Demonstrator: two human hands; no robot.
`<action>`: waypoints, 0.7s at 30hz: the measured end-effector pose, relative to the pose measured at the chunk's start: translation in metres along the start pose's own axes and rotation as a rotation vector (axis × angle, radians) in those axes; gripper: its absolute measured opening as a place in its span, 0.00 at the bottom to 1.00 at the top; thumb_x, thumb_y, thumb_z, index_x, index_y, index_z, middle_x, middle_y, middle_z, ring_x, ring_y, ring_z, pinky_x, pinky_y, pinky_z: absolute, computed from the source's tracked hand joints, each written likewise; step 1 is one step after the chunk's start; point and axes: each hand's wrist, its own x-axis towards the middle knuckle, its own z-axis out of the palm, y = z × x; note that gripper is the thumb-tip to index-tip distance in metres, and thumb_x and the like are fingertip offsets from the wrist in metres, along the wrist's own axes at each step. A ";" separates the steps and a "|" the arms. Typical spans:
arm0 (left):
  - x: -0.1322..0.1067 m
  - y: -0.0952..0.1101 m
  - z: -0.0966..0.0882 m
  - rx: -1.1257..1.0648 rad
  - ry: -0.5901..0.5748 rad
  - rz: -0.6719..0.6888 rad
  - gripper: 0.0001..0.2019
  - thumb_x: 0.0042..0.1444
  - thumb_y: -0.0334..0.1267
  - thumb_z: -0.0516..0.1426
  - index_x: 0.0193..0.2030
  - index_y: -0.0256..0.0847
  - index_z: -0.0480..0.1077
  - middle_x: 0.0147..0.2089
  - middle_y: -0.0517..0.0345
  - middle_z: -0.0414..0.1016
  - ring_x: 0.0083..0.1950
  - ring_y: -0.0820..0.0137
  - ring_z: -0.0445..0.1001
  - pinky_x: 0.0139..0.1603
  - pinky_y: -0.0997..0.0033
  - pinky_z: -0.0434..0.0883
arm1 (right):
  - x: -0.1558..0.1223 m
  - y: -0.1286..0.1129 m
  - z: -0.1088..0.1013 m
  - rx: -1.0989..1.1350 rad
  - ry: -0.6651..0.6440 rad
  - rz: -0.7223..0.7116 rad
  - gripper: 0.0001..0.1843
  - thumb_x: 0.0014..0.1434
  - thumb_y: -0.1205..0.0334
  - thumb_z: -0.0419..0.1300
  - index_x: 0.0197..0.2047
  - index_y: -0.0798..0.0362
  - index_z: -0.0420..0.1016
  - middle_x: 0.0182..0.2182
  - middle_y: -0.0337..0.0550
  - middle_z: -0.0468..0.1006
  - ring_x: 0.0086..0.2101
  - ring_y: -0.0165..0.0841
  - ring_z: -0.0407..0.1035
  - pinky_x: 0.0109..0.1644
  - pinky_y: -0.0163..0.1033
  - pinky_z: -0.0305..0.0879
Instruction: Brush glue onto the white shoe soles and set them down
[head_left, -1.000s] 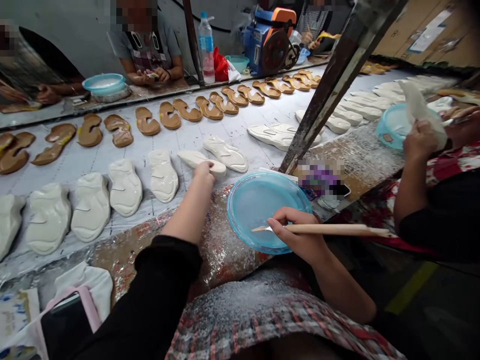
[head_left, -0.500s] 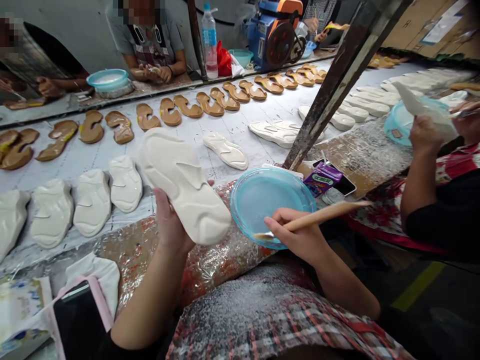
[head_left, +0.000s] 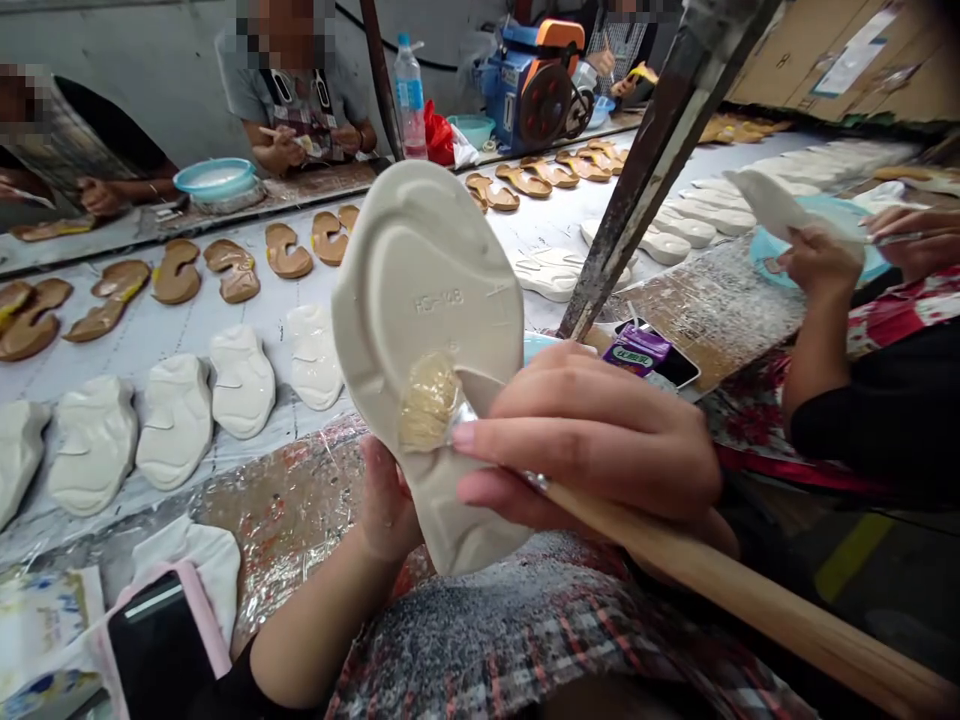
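Observation:
My left hand (head_left: 390, 505) is closed around the lower left edge of a white shoe sole (head_left: 427, 250), holding it upright in front of me. Raised lettering and curved ridges mark the face turned my way. My right hand (head_left: 592, 440) grips a wooden-handled brush (head_left: 645, 540) near its metal collar, fingers wrapped round it. Its pale wet bristles press on the middle of the sole. Behind my right hand, a blue bowl (head_left: 544, 346) is mostly hidden. Several more white soles (head_left: 174, 420) stand in a row at the left.
Brown sole pieces (head_left: 240, 270) line the far side of the white work surface (head_left: 262, 295). A dark post (head_left: 637, 160) slants upward right of centre. A purple drink carton (head_left: 637, 348) lies beside it. A pink-cased phone (head_left: 161, 640) is near left. Co-workers sit opposite and at my right.
The brush has moved from over the blue bowl up onto the sole. My left hand has brought the sole rightward and stood it more upright, covering most of the bowl.

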 end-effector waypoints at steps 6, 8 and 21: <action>-0.008 0.019 0.030 0.022 -0.097 -0.003 0.40 0.57 0.74 0.50 0.53 0.39 0.78 0.53 0.41 0.80 0.66 0.38 0.71 0.59 0.44 0.79 | -0.026 -0.001 0.002 -0.005 -0.055 -0.051 0.05 0.66 0.66 0.63 0.37 0.57 0.76 0.25 0.42 0.79 0.27 0.30 0.72 0.33 0.40 0.70; -0.008 0.022 0.033 0.015 -0.117 -0.034 0.40 0.56 0.75 0.50 0.53 0.39 0.79 0.53 0.39 0.80 0.65 0.37 0.71 0.58 0.42 0.78 | -0.026 -0.001 -0.004 -0.022 -0.069 -0.003 0.01 0.65 0.67 0.65 0.38 0.54 0.77 0.27 0.41 0.80 0.29 0.30 0.74 0.37 0.40 0.72; 0.002 0.039 0.028 -0.034 -0.120 -0.052 0.39 0.59 0.71 0.51 0.56 0.37 0.77 0.51 0.42 0.81 0.44 0.53 0.82 0.44 0.51 0.83 | -0.035 -0.003 -0.015 0.184 -0.064 0.079 0.09 0.70 0.61 0.60 0.38 0.56 0.76 0.26 0.43 0.79 0.28 0.29 0.74 0.36 0.39 0.72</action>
